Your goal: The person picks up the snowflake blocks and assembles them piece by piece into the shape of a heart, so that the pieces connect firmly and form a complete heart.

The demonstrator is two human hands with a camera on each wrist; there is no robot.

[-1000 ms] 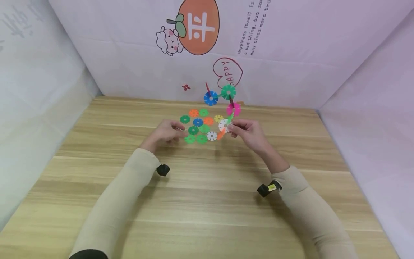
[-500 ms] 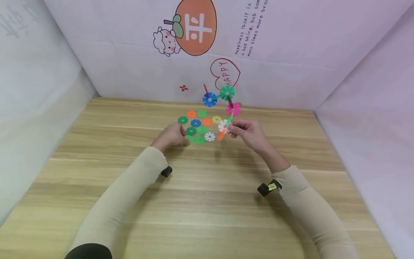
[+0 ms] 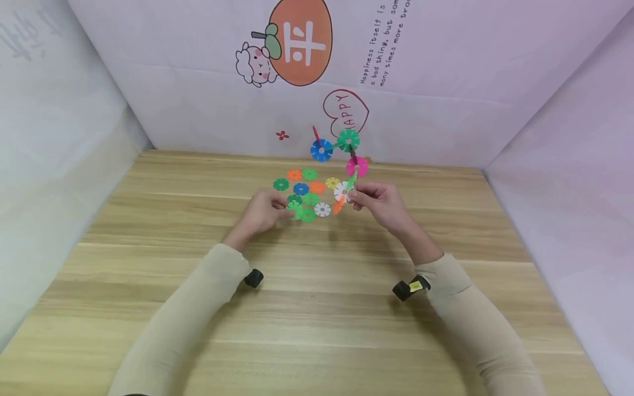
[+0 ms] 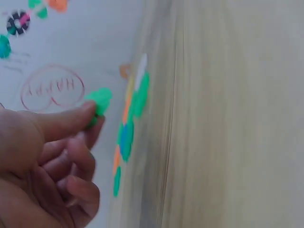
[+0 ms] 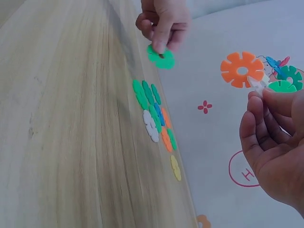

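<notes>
My left hand (image 3: pixel 262 212) pinches a light green notched plastic disc (image 5: pixel 165 61) between thumb and finger, lifted off the table. The right hand (image 3: pixel 382 208) pinches a white notched disc (image 3: pixel 340 190), one link in a raised chain of interlocked discs. An orange disc (image 5: pixel 232 73) sits at the near end of that chain. Beyond the white one come light green, pink (image 3: pixel 363 166), brown, green (image 3: pixel 342 137), blue (image 3: pixel 317 154) and red discs, curving up and left. In the left wrist view the green disc (image 4: pixel 101 99) shows at the fingertips.
Several loose discs lie flat on the wooden table (image 3: pixel 317 308) between the hands, among them a white disc (image 3: pixel 317 211), a blue disc (image 3: pixel 297 188) and a yellow disc (image 3: pixel 332 181). A printed white wall sheet (image 3: pixel 198 110) stands behind, with white sides left and right.
My left hand came in to the near-left end of the loose discs, took hold of a light green disc and lifted it. The right hand and the chain stay nearly still.
</notes>
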